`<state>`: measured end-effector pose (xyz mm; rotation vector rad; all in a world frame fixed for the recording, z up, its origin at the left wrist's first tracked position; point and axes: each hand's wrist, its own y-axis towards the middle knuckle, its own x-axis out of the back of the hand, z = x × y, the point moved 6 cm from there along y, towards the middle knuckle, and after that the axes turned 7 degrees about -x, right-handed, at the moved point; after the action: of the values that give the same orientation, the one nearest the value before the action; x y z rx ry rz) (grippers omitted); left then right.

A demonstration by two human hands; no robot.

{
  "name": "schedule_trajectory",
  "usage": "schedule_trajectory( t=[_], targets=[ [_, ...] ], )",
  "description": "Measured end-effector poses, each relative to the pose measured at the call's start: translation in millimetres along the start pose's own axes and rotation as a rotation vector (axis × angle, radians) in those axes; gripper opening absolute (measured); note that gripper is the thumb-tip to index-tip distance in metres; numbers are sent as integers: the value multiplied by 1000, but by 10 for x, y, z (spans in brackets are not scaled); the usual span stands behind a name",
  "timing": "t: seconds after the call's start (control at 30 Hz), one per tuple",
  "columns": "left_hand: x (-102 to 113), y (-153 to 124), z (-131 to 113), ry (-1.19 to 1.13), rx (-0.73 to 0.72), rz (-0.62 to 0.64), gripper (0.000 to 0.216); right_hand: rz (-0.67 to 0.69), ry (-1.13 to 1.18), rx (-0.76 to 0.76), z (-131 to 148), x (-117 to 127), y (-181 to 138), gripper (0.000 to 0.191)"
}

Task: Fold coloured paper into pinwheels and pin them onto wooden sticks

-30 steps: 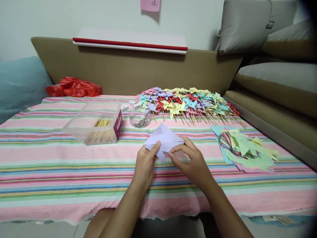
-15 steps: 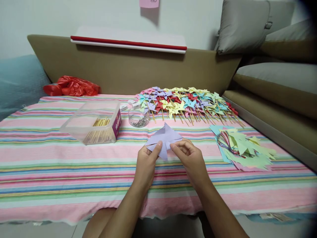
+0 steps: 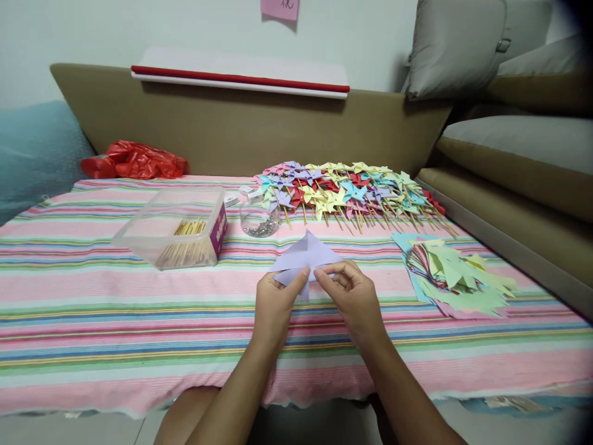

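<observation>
A lilac sheet of cut paper (image 3: 303, 254) is held just above the striped cloth (image 3: 92, 309) at the middle. My left hand (image 3: 273, 309) pinches its lower left part with thumb and fingers. My right hand (image 3: 354, 303) pinches a flap folded in toward the paper's centre. Beyond them lies a big heap of finished paper pinwheels on sticks (image 3: 347, 194). A stack of cut coloured papers (image 3: 456, 275) lies to the right of my right hand.
A clear plastic box of wooden sticks (image 3: 178, 228) stands at the left, with a small clear jar of pins (image 3: 259, 219) beside it. A red plastic bag (image 3: 134, 162) lies at the back left. Sofa cushions (image 3: 509, 154) rise at the right.
My right hand has drawn a paper flap leftward to the centre, and the sheet looks more folded in. Both hands have shifted slightly left and away.
</observation>
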<state>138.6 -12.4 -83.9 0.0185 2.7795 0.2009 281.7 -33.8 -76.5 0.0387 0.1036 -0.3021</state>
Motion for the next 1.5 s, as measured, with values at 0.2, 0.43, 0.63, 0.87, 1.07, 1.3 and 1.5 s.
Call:
schedule_trajectory(
  t=[0.2, 0.43, 0.63, 0.87, 1.07, 1.3, 1.5],
  targets=[
    [40, 53, -91, 146, -19, 56, 27, -106, -29, 63, 102, 214, 46, 67],
    [53, 87, -76, 226, 30, 224, 26, 287, -57, -182, 124, 153, 17, 35],
    [30, 72, -97, 276, 33, 334, 44, 337, -54, -229, 73, 93, 0, 36],
    [6, 84, -150, 182, 56, 359, 75, 329, -16, -235, 17, 74, 4, 33],
    [7, 90, -90, -59, 30, 186, 61, 5, 407, -264, -69, 45, 34, 32],
    [-251, -89, 99, -233, 108, 205, 42, -20, 574, -227, -76, -131, -37, 29],
    [-192, -63, 3, -162, 30, 35, 29, 48, 497, -197, -112, -219, -86, 20]
  ],
)
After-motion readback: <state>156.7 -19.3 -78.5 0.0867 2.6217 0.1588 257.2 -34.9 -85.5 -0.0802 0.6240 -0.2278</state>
